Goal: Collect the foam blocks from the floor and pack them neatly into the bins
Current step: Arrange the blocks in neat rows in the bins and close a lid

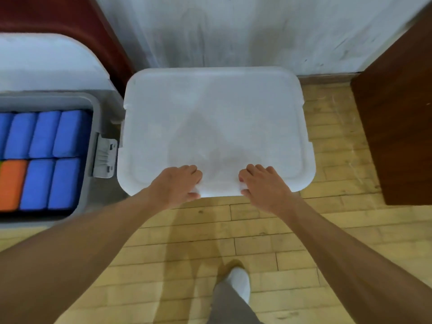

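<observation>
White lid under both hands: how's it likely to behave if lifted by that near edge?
The white lid looks like broad, flat, frosted plastic, so probably light but likely to flex or sag at the far edge. Its surface looks smooth, so maybe slippery; the left hand and right hand both grip the near edge, which should steady it.

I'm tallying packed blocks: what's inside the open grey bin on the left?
The grey bin holds blue foam blocks in two rows and one orange block; anything beneath is covered, and its left part is out of frame.
</observation>
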### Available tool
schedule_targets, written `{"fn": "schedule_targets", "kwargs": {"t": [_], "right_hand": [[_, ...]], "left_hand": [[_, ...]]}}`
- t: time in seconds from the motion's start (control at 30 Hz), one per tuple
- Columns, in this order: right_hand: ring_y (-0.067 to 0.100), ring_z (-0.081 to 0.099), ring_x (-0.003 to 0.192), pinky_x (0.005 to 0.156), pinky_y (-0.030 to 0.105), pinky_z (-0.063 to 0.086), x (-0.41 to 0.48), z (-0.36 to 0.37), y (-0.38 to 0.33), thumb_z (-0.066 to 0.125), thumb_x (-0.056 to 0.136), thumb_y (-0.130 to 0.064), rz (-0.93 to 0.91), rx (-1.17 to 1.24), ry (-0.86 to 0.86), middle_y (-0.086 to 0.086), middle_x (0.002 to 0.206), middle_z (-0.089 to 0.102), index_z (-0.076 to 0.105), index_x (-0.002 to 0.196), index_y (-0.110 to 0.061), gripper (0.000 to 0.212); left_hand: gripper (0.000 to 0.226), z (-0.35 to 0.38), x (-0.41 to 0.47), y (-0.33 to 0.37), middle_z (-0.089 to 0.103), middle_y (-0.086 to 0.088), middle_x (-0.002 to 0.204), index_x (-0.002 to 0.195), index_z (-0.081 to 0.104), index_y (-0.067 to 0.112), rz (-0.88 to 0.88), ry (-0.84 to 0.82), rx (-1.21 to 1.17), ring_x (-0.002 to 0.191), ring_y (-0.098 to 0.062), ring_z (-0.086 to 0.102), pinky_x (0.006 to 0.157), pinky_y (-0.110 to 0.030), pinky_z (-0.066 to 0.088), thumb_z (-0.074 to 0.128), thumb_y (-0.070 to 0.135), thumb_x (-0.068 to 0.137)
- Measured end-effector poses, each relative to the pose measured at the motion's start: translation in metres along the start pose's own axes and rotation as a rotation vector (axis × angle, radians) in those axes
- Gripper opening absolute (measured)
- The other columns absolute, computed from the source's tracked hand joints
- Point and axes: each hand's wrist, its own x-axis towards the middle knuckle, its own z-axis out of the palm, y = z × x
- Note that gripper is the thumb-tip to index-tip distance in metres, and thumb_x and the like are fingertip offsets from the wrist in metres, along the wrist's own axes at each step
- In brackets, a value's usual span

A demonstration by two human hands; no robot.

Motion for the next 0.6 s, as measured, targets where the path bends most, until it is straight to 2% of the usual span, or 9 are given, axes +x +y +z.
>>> {"fn": "schedule_targets", "kwargs": {"t": [0.13, 0.23, 0.27, 0.37, 0.43, 0.53, 0.6], "right_hand": [[0.019, 0.048, 0.104, 0.089, 0.033, 0.037, 0.015, 0.022, -0.006, 0.04, 0.098, -0.045, 0.067, 0.023, 0.053, -0.002, 0.111, 0.052, 0.054, 0.112, -0.016, 0.036], [0.022, 0.05, 0.103, 0.09, 0.035, 0.038, 0.032, 0.015, -0.023, 0.04, 0.098, -0.043, 0.101, -0.005, 0.144, 0.002, 0.107, 0.056, 0.061, 0.103, -0.013, 0.037], [0.023, 0.05, 0.104, 0.091, 0.035, 0.038, 0.041, 0.012, -0.03, 0.041, 0.098, -0.04, 0.102, -0.014, 0.168, 0.003, 0.109, 0.056, 0.06, 0.105, -0.013, 0.034], [0.023, 0.046, 0.116, 0.097, 0.035, 0.038, 0.076, -0.004, -0.057, 0.045, 0.097, -0.035, 0.057, -0.004, 0.229, 0.004, 0.124, 0.053, 0.055, 0.122, -0.014, 0.034], [0.024, 0.041, 0.124, 0.102, 0.037, 0.037, 0.099, -0.015, -0.078, 0.046, 0.097, -0.037, 0.02, 0.02, 0.257, 0.005, 0.134, 0.046, 0.05, 0.132, -0.015, 0.042], [0.023, 0.032, 0.135, 0.108, 0.038, 0.031, 0.123, -0.019, -0.11, 0.044, 0.097, -0.044, -0.028, 0.034, 0.272, 0.003, 0.149, 0.034, 0.039, 0.143, -0.018, 0.053], [0.023, 0.024, 0.142, 0.112, 0.039, 0.026, 0.135, -0.017, -0.124, 0.045, 0.095, -0.051, -0.02, 0.051, 0.25, 0.002, 0.156, 0.025, 0.035, 0.146, -0.021, 0.06]], "left_hand": [[0.032, 0.035, 0.005, -0.009, 0.054, 0.006, 0.104, 0.111, 0.057, 0.019, 0.031, 0.115, -0.216, 0.092, -0.014, 0.054, 0.071, -0.028, 0.044, 0.059, 0.042, 0.089], [0.023, 0.026, 0.0, -0.026, 0.059, 0.01, 0.094, 0.099, 0.065, 0.022, -0.132, 0.087, -0.664, 0.086, -0.008, 0.057, 0.077, -0.027, 0.047, 0.058, 0.042, 0.091], [0.018, 0.021, -0.002, -0.036, 0.061, 0.008, 0.093, 0.096, 0.067, 0.021, -0.168, 0.139, -0.743, 0.085, -0.009, 0.058, 0.078, -0.028, 0.047, 0.058, 0.036, 0.093], [0.01, 0.013, -0.013, -0.073, 0.058, 0.002, 0.092, 0.097, 0.067, 0.017, -0.301, 0.482, -0.626, 0.082, -0.014, 0.056, 0.081, -0.032, 0.047, 0.059, 0.016, 0.092], [0.016, 0.014, -0.025, -0.1, 0.053, 0.0, 0.1, 0.107, 0.063, 0.015, -0.451, 0.604, -0.609, 0.088, -0.015, 0.053, 0.085, -0.032, 0.046, 0.059, 0.014, 0.091], [0.047, 0.035, -0.041, -0.135, 0.052, -0.007, 0.123, 0.128, 0.052, 0.012, -0.661, 0.484, -0.663, 0.105, -0.022, 0.055, 0.094, -0.039, 0.048, 0.061, 0.036, 0.088], [0.063, 0.046, -0.047, -0.146, 0.057, -0.008, 0.125, 0.131, 0.05, 0.012, -0.706, 0.364, -0.74, 0.107, -0.025, 0.058, 0.09, -0.039, 0.051, 0.062, 0.052, 0.083]]}}
